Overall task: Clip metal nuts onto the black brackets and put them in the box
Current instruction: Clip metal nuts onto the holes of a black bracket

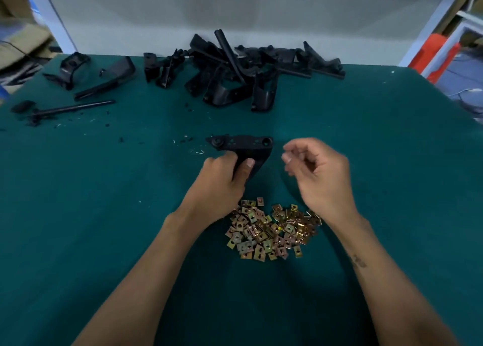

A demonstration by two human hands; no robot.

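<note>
Black bracket (245,146) gripped upright mid-table by left hand (222,178), right hand (317,170) blurred, loosely curled, seemingly empty; likely between clips, next needs a nut from nut pile (271,230).

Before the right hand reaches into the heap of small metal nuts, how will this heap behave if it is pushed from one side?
The heap of metal nuts would probably spread and slide apart rather than move together, since the pieces lie loose. They are flat and squarish, so they should not roll. The green table cover looks like cloth, which may slow their sliding. The right hand appears blurred.
</note>
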